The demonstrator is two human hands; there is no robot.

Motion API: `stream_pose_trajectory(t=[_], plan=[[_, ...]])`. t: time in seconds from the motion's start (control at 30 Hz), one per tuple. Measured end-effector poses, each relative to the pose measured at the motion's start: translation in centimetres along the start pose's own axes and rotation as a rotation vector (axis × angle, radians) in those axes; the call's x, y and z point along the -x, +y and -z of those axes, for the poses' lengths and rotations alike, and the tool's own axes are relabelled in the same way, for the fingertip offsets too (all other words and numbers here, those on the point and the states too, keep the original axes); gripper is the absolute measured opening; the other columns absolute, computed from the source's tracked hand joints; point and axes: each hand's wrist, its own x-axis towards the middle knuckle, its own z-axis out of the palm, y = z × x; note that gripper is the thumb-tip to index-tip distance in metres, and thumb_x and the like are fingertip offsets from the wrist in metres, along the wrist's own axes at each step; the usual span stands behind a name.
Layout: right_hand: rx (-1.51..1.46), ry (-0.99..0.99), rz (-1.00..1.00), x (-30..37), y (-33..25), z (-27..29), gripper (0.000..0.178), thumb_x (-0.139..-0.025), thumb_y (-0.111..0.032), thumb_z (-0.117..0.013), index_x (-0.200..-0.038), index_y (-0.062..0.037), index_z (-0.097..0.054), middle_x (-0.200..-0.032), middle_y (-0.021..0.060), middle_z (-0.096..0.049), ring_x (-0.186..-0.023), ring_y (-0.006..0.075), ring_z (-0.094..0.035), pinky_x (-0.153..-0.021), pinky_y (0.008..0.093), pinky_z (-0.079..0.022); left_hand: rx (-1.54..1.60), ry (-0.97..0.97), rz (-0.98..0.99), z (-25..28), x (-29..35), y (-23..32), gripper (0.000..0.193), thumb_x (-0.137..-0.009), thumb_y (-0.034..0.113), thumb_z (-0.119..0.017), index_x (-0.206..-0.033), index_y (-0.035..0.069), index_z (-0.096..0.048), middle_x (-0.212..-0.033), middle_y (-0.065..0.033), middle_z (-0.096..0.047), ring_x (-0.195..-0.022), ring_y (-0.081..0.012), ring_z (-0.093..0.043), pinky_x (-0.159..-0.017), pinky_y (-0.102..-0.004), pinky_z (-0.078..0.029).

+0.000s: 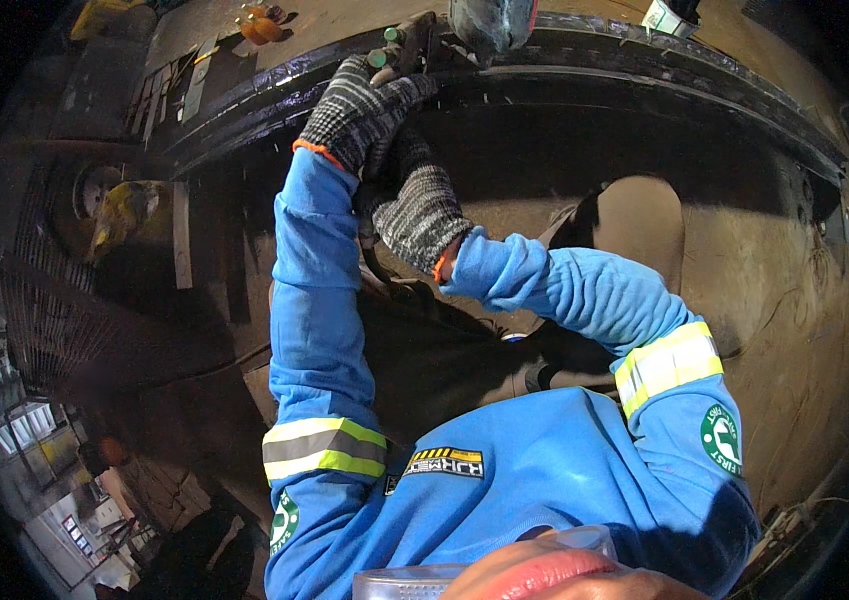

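Note:
My left hand [356,112], in a black-and-grey knit glove, is closed around a dark metal piece with two green round ends [384,48] at the long dark beam [634,70]. Just below and to the right, my gloved right hand [420,212] is closed around a dark tool body. Most of that tool is covered by the gloves, so its kind cannot be told. A dark cable [376,262] hangs down from below the right hand. Right of the green ends, a grey rounded object [494,25] stands against the beam.
Orange bottles [261,28] lie beyond the beam at the upper left. A white bucket [669,18] stands at the upper right. Metal strips [182,235], a yellow object [124,215] and a dark grating [49,300] are to my left. My knee [639,225] is bent near the beam.

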Motion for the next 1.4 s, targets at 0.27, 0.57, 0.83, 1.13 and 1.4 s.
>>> stream_pose_trajectory(t=[0.27, 0.57, 0.83, 1.13, 1.4], plan=[[0.000, -0.291, -0.105, -4.8, 4.1, -5.5, 0.049, -0.067, -0.021, -0.065, -0.109, -0.0001, -0.051, -0.108, 0.0225, -0.055, -0.100, 0.0348, -0.054, -0.089, 0.0397, -0.042, 0.837, 0.100, 0.621, -4.7, 0.6, -5.9, 0.034, -0.077, 0.024, -0.063, -0.102, 0.001, -0.059, -0.093, -0.0142, -0.062, -0.085, -0.0238, -0.058, -0.074, -0.0321, -0.045], [0.168, -0.724, 0.236, -7.5, -1.7, -7.3, 0.042, -0.068, -0.026, -0.060, -0.097, 0.0054, -0.058, -0.096, 0.0253, -0.058, -0.094, 0.0369, -0.056, -0.082, 0.0378, -0.045, -0.472, -0.049, 0.620, 2.1, 7.6, -7.8, 0.027, -0.074, 0.026, -0.057, -0.096, 0.010, -0.063, -0.087, -0.0139, -0.065, -0.085, -0.0318, -0.060, -0.072, -0.0379, -0.048], [0.078, -0.707, 0.255, -8.7, -3.2, -9.6, 0.058, -0.065, -0.031, -0.065, -0.107, 0.0071, -0.052, -0.108, 0.0266, -0.054, -0.106, 0.0360, -0.052, -0.089, 0.0366, -0.042, 0.461, 0.481, 0.793, 0.2, 11.1, -13.5, 0.027, -0.074, 0.021, -0.057, -0.099, 0.011, -0.060, -0.095, -0.0121, -0.063, -0.089, -0.0297, -0.059, -0.077, -0.0377, -0.046], [0.152, -0.484, -0.044, -3.6, -3.9, -6.0, 0.049, -0.070, -0.027, -0.062, -0.107, 0.0033, -0.053, -0.107, 0.0258, -0.055, -0.103, 0.0370, -0.052, -0.090, 0.0402, -0.041, -0.569, -0.030, 0.214, 2.3, 7.8, -7.6, 0.018, -0.079, 0.010, -0.050, -0.093, 0.007, -0.060, -0.092, -0.0131, -0.062, -0.090, -0.0319, -0.057, -0.081, -0.0407, -0.043], [0.214, -0.567, 0.080, -5.8, -3.3, -6.6, 0.049, -0.071, -0.031, -0.060, -0.105, 0.0044, -0.053, -0.101, 0.0269, -0.055, -0.098, 0.0386, -0.053, -0.087, 0.0399, -0.042, -0.621, -0.019, 0.362, 2.2, 6.7, -7.3, 0.019, -0.076, 0.017, -0.054, -0.089, 0.007, -0.062, -0.095, -0.0161, -0.062, -0.091, -0.0332, -0.056, -0.080, -0.0401, -0.042]])
